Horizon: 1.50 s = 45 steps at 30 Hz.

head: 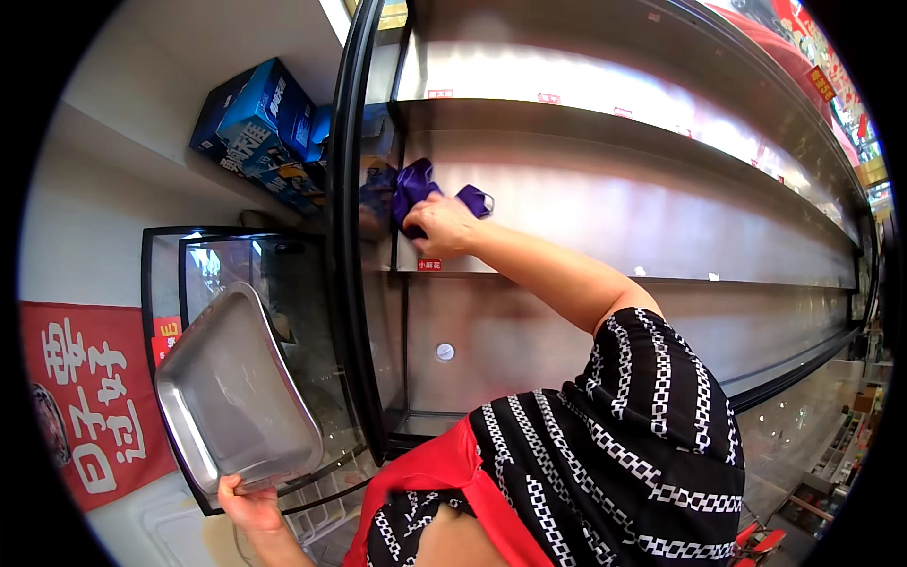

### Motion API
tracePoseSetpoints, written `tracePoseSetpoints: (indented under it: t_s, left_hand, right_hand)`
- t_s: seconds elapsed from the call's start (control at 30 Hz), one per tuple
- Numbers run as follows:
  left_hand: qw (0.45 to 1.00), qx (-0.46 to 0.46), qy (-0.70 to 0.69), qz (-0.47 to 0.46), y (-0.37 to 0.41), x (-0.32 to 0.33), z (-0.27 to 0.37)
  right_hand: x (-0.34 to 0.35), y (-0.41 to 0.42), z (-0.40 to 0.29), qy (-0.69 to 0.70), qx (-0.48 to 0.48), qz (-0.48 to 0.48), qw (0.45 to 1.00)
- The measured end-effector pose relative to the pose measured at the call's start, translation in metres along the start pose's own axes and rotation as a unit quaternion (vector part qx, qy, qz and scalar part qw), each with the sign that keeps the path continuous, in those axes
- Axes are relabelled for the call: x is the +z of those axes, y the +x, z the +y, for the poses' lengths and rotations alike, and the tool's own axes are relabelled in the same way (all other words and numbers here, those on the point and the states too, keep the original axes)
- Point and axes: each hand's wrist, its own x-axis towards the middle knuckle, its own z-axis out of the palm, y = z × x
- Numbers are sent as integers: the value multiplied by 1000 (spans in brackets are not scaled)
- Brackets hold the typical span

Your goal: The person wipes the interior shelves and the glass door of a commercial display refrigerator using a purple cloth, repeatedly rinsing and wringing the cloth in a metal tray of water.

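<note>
Reaching into a glass-sided display cabinet, my right hand [443, 225] is closed on a purple cloth [414, 186] and presses it to the left end of the middle metal shelf [567, 212]. Part of the cloth sticks out beyond the wrist. At the lower left, my left hand [251, 504] grips the rim of a steel tray [241, 390], fingers at its near edge. The tray is tilted, and its inner surface shows nothing in it. Some fingers of both hands are hidden.
A black cabinet frame post [347, 212] stands between the tray and the shelves. Blue cardboard boxes [266, 120] lie beyond it at the upper left. A smaller black-framed glass case [163, 262] is behind the tray. Small red labels line the shelf edges; a round white object [445, 352] is below.
</note>
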Motion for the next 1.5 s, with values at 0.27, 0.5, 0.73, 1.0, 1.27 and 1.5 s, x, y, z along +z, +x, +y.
tracePoseSetpoints:
  t_s: [0.27, 0.5, 0.73, 1.0, 1.27, 1.5]
  left_hand:
    - [1000, -19, -13, -18, -3, -6, -7]
    - [1000, -20, -12, -15, -14, 3, -3]
    - [999, 17, -18, 20, -16, -2, 0]
    - [994, 33, -52, 86, -15, -7, -21]
    - [997, 21, -12, 69, -26, 45, -51]
    - [996, 33, -1, 77, -58, 50, -61]
  right_hand:
    - [2, 72, 52, -66, 186, 275, 941]
    - [56, -1, -10, -27, -5, 305, 952]
    - [27, -123, 41, 112, 32, 308, 944]
    - [-63, -328, 272, -125, 626, 505, 581]
    - [-35, -104, 183, -109, 444, 415, 787]
    - [10, -123, 90, -30, 139, 264, 954]
